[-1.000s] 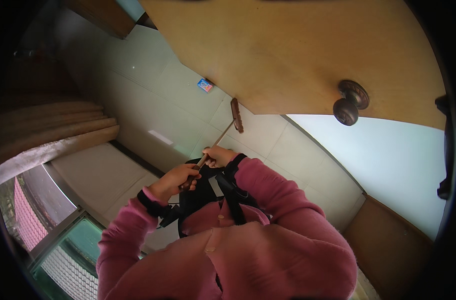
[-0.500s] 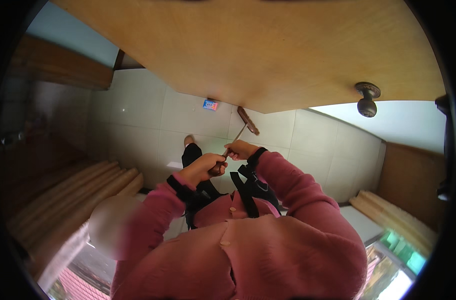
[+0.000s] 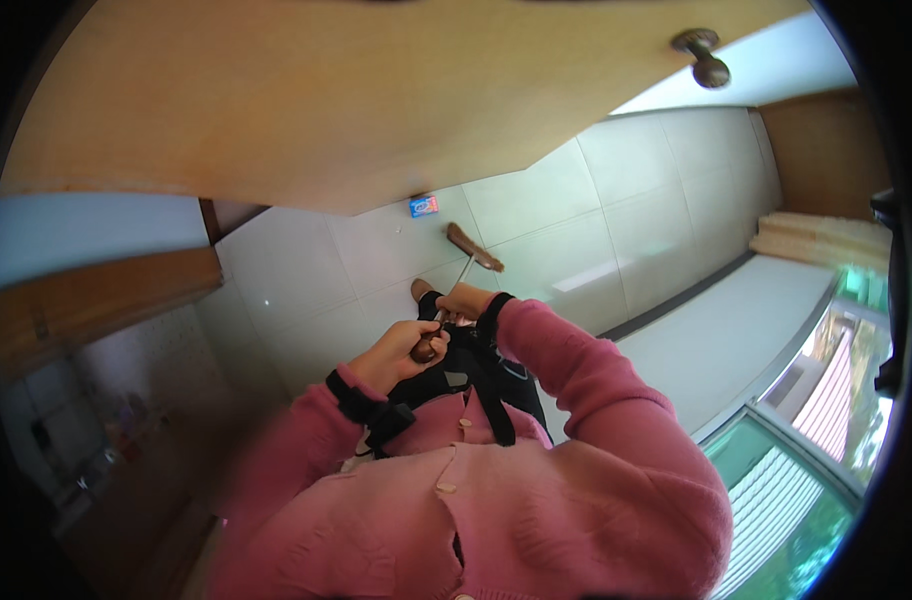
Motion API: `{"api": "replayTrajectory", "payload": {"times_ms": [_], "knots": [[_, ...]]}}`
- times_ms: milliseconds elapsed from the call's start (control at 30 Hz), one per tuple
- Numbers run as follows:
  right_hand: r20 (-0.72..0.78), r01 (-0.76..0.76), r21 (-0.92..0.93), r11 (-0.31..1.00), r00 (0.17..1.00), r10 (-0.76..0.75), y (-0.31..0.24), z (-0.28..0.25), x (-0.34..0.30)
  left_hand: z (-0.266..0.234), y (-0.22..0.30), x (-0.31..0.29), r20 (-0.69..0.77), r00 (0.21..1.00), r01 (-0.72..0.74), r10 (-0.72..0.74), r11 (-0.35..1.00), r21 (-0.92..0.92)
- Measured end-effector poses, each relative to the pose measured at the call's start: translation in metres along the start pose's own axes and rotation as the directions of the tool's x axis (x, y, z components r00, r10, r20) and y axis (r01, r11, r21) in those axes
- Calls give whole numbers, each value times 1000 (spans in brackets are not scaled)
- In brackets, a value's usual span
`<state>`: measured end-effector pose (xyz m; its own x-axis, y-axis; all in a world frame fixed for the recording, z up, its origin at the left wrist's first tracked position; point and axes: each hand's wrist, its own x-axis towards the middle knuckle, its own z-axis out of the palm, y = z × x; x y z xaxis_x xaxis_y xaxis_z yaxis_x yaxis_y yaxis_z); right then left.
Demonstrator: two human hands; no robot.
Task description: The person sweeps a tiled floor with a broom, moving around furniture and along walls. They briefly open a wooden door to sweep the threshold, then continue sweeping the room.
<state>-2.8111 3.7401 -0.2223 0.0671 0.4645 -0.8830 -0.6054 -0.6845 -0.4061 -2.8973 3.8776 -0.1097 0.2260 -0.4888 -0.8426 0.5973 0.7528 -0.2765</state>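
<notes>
A broom [image 3: 474,247] with a brown head and a thin, pale shaft slants down from my hands, its head at the tiled floor. My left hand [image 3: 398,352] is wrapped round the brown upper end of the handle, close to my body. Lower on the shaft, my right hand [image 3: 466,302] is closed round it. Beyond the broom head, slightly left, a small blue and red box [image 3: 424,206] lies on the floor near the door's lower edge.
A wooden door [image 3: 306,100] with a dark round knob [image 3: 711,70] spans the far side. Pale floor tiles [image 3: 536,210] stretch beneath. A white ledge [image 3: 716,315] runs below a window [image 3: 776,490] at right, beside a bunched tan curtain [image 3: 826,238]. My shoe [image 3: 421,288] shows left of the shaft.
My view has turned to the right, bringing in more of the window and ledge. The broom head has shifted left, nearer the small box. Both hands keep hold of the broom.
</notes>
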Motion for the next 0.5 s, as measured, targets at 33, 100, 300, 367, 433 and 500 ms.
{"api": "replayTrajectory", "payload": {"times_ms": [33,100,300,367,433,500], "knots": [[-26,111,-13,994,993,-111,6,6,-8,6,1,-9,-25,1000,11,-9,998,57],[-144,123,112,986,984,-106,17,15,-20,17,-1,-22,-105,994,26,-7,983,183],[-419,280,617,736,908,5,71,24,-25,25,-25,0,-86,996,87,-40,754,651],[-482,319,648,691,875,48,94,21,-18,16,-26,26,-59,995,96,-78,666,740],[-534,346,683,643,837,117,117,21,-8,3,-30,59,-26,993,89,-113,603,793],[-518,428,735,526,855,28,137,25,6,-14,-25,92,-29,994,85,-106,576,813]]}}
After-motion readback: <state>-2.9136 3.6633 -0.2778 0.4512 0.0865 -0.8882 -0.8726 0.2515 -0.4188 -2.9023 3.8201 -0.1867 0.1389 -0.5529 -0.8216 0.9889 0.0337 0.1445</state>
